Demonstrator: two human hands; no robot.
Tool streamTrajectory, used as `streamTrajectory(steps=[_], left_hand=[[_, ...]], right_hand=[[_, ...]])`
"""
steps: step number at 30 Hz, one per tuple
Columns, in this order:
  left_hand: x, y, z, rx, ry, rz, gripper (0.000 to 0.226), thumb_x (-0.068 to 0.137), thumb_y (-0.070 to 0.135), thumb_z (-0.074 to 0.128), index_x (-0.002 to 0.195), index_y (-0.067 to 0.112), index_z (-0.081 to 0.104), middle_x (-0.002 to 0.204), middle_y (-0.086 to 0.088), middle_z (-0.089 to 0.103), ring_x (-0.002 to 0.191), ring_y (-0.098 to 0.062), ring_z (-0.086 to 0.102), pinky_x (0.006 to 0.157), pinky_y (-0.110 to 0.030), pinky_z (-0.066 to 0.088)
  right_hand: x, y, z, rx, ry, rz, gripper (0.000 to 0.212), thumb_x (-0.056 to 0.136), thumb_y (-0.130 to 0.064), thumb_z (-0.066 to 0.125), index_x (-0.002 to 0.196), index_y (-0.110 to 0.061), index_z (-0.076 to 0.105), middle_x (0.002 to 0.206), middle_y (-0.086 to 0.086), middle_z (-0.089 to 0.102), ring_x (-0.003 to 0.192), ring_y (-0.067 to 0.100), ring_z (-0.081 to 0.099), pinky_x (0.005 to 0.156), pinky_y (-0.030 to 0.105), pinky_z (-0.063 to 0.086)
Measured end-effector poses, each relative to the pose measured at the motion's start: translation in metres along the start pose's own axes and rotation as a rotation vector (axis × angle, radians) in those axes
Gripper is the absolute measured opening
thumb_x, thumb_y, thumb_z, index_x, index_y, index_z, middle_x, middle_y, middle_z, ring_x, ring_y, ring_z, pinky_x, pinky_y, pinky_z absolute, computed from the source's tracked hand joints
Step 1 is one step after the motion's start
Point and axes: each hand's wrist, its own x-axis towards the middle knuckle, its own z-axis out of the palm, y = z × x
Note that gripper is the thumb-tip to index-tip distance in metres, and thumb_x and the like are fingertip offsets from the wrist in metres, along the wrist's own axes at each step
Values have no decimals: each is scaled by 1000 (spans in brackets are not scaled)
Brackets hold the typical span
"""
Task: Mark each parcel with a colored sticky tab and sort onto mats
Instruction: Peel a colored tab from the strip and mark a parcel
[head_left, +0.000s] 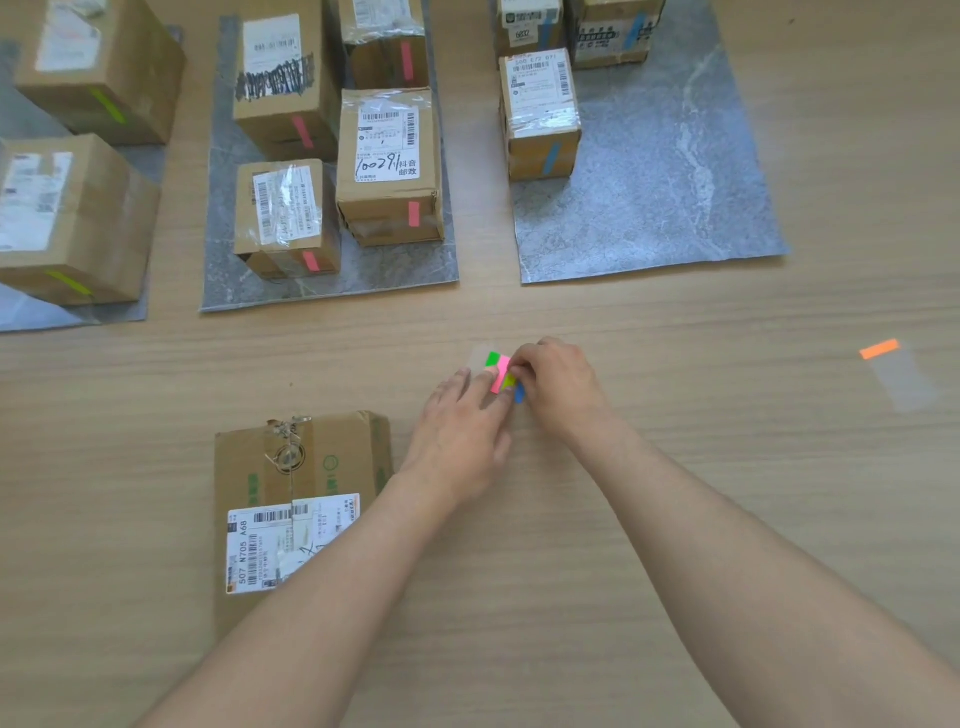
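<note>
Sticky tabs (500, 373) under both hands; unmarked parcel (298, 499) just left.

Untabbed parcel (296, 499) flat on table, label up. Tab sheet (500, 371) w/ green, pink, yellow, blue tabs nearby. Tabbed parcels on grey mats (675, 171).

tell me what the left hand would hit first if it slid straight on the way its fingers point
Likely the sticky tab sheet right at the left hand fingertips, then the right hand pinching it. Past them comes bare table, then perhaps the blue-tab mat.
</note>
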Motion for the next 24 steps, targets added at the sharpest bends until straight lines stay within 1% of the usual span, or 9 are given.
streamTrajectory(steps=[5,8,9,11,14,17,19,21,24], left_hand=[[-1,6,1,-46,-34,-34,60,92,32,47,151,21,39,158,-9,30,146,-36,26,122,-47,18],[2,8,-2,-80,-42,-45,56,90,33,46,145,21,46,156,-11,32,145,-36,28,122,-47,19],[2,9,-2,-99,-35,-51,55,90,33,45,143,21,49,156,-11,32,145,-35,28,121,-47,19],[3,10,-5,-124,-43,-74,50,91,32,45,140,20,51,155,-11,33,143,-34,30,120,-45,21],[6,9,-14,-208,-52,-93,44,93,28,49,135,16,56,151,-9,39,135,-32,40,112,-36,33],[1,10,-22,-506,97,-117,42,92,23,56,132,14,62,131,-7,57,117,-27,57,101,-34,44],[-10,16,-31,-818,247,-297,24,94,21,61,112,13,74,101,-5,68,92,-19,65,90,-35,52],[-25,22,-47,-1279,302,-520,17,97,17,61,93,10,76,80,-4,70,75,-18,66,82,-39,59],[-50,20,-66,-1745,271,-596,21,97,19,63,95,0,72,81,-10,70,76,-23,68,80,-35,61]], right_hand=[[-1,1,3,146,103,130,15,96,-18,63,98,-13,77,98,7,76,96,26,67,81,30,44],[-2,2,-6,590,406,440,14,96,-19,64,85,-19,73,80,3,76,79,23,74,85,35,58],[-4,1,-13,782,530,560,14,96,-19,65,84,-20,71,75,3,75,72,22,74,79,38,61],[-12,-2,-24,1012,666,643,8,95,-15,68,88,-14,72,76,8,74,65,20,73,65,31,62],[-31,-14,-30,1122,650,504,3,91,-9,73,88,-8,75,76,9,72,64,18,70,61,24,58],[-51,-24,-30,1195,598,352,4,87,-4,76,91,-3,77,78,10,74,69,19,71,66,27,59],[-64,-32,-29,1192,547,250,7,85,-2,78,92,-4,79,81,9,76,74,19,71,70,31,61],[-77,-42,-25,1134,494,148,10,83,-2,81,91,-6,80,85,6,78,77,17,73,75,34,62],[-98,-60,-16,973,464,-46,15,81,-5,83,87,-19,82,85,-2,77,80,15,74,74,31,61]])
